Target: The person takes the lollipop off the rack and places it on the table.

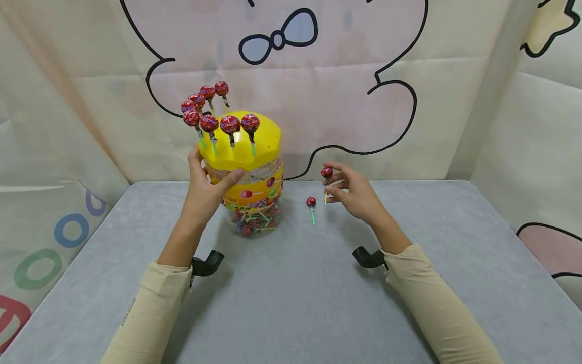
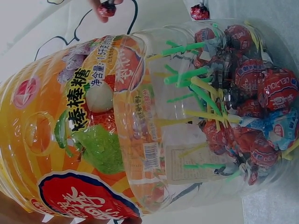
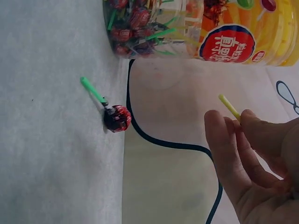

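Up close, the right hand (image 1: 359, 194) pinches a red-wrapped lollipop (image 1: 327, 173) by its yellow stick, head upward, above the grey table (image 1: 454, 242). At its nine o'clock, the left hand (image 1: 206, 187) grips the clear candy jar (image 1: 254, 202) just under its yellow lid (image 1: 245, 146), where eight lollipops (image 1: 230, 125) stand upright. Between jar and right hand, a loose lollipop (image 1: 311, 202) with a green stick lies on the table.

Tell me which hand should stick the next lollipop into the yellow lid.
Right, probably. The right hand already pinches a lollipop by its stick, while the left hand grips the jar.
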Motion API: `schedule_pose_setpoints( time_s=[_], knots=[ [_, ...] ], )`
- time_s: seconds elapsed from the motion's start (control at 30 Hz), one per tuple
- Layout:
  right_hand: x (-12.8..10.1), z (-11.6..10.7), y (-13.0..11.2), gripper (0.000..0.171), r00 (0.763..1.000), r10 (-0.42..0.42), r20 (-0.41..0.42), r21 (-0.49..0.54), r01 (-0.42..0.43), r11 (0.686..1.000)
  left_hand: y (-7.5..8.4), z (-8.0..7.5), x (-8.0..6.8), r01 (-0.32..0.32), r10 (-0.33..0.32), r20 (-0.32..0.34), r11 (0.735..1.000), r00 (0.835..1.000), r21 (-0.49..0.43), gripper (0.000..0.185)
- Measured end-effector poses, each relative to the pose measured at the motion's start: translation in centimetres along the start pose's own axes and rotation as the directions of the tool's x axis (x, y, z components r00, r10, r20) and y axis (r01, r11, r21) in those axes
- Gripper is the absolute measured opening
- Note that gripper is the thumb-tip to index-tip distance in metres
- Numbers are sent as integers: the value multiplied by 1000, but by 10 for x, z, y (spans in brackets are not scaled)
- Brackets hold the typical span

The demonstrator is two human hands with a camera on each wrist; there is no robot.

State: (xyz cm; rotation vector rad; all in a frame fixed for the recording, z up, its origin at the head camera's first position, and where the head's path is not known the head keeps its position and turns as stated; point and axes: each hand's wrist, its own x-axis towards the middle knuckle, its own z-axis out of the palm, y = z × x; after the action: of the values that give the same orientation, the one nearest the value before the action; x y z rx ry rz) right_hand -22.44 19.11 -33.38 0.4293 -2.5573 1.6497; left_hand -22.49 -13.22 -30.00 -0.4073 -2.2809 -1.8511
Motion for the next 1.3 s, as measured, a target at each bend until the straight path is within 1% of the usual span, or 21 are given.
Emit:
schedule_pose_setpoints(
  time_s=[0.17,0.23,0.4,0.6,0.77,0.87,1.0,1.17,1.3],
  knots=[
    [3,-1,8,58,1000,18,9,-79,-17,997,0,0,0,-2,2,7,1000,1000,9,92],
    [3,-1,11,58,999,32,15,-128,-30,991,0,0,0,-3,3,8,1000,1000,14,93],
    [4,-2,18,61,997,67,44,-240,-55,969,2,0,0,-4,4,10,1000,1000,23,93],
    [5,0,31,60,988,107,109,-351,-62,934,2,-1,-2,10,-10,7,1000,1000,21,91],
    [7,0,38,59,978,143,154,-395,-71,916,2,0,-2,-3,3,11,1000,1000,8,91],
    [9,0,42,58,969,173,177,-441,-79,894,2,0,-1,-3,3,10,1000,1000,7,91],
    [12,2,47,58,962,203,181,-473,-96,876,2,0,-1,-4,4,13,1000,1000,9,90],
    [15,3,51,59,957,208,200,-487,-87,869,3,-1,-1,-5,5,9,1000,1000,13,90],
    [15,2,54,61,949,237,208,-519,-98,849,3,0,-1,-2,2,13,1000,1000,10,90]
  ],
)
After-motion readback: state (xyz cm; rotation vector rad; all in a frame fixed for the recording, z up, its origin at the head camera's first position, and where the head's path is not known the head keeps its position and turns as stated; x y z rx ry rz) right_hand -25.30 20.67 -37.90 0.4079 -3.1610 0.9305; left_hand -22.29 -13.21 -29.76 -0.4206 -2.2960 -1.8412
